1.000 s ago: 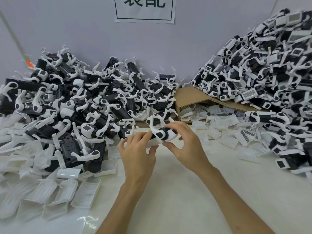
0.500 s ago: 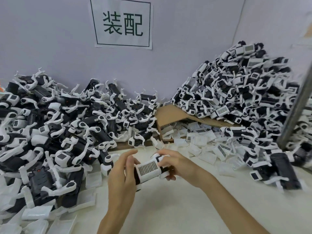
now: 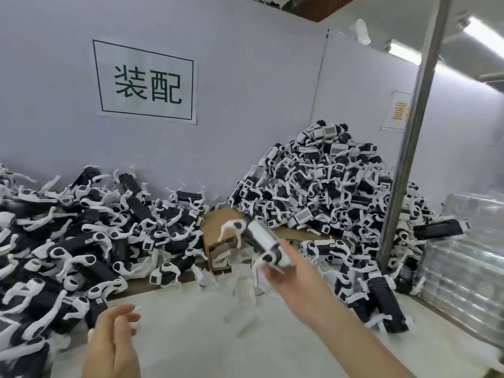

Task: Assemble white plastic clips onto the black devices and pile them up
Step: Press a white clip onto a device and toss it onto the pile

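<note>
My right hand reaches out over the table toward the right-hand pile. Its thumb and fingertips hold a black device with a white clip fitted on it; the device is blurred and tilted, one white arm sticking up to the left. My left hand hovers low near the table's front, fingers relaxed and holding nothing. A tall pile of clipped devices rises in the right corner. A wide, lower heap of black devices spreads along the left. Loose white clips lie between the two.
A brown cardboard piece lies between the heaps. A metal post stands upright at the right, with stacked clear plastic trays beyond it. A white sign hangs on the back wall. White tabletop shows in front.
My left hand let go of the device and dropped back toward me. My right hand carried the device out toward the right pile. The view swung up and right.
</note>
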A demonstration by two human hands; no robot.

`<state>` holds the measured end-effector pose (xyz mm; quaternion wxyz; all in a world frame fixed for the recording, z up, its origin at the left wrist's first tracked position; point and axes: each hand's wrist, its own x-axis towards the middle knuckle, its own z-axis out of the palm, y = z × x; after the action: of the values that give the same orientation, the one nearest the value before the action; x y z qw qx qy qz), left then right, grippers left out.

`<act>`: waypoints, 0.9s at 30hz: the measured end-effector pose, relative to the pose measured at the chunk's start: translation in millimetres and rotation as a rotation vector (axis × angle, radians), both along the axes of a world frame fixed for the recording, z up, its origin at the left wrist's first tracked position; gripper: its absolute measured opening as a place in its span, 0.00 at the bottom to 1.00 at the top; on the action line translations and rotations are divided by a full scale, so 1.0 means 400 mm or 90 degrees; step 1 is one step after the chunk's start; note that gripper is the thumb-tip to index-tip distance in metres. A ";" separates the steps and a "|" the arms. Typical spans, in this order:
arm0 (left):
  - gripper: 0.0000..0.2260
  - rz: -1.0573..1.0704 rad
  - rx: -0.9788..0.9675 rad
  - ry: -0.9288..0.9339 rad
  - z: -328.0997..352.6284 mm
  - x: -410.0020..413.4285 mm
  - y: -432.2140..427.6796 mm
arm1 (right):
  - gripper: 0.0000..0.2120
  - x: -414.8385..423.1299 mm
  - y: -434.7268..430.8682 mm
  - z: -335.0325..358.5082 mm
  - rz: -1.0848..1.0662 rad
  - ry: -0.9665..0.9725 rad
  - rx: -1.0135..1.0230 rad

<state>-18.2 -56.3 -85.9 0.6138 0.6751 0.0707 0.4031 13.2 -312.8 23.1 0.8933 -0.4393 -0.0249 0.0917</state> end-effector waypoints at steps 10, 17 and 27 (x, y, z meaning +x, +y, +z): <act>0.23 -0.071 -0.008 -0.047 0.007 0.015 -0.005 | 0.24 0.329 0.028 0.574 -0.219 -0.276 -0.887; 0.13 -0.004 0.037 0.009 -0.003 0.012 -0.015 | 0.10 0.189 0.188 0.100 -0.083 -0.533 -0.905; 0.14 -0.003 0.512 0.362 -0.045 -0.013 -0.017 | 0.07 0.183 0.242 -0.217 -0.018 -0.400 -0.898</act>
<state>-23.6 -63.1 -103.7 0.2619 0.9421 0.0724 0.1967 86.5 -216.0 -63.8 0.3542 -0.9103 -0.2073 -0.0542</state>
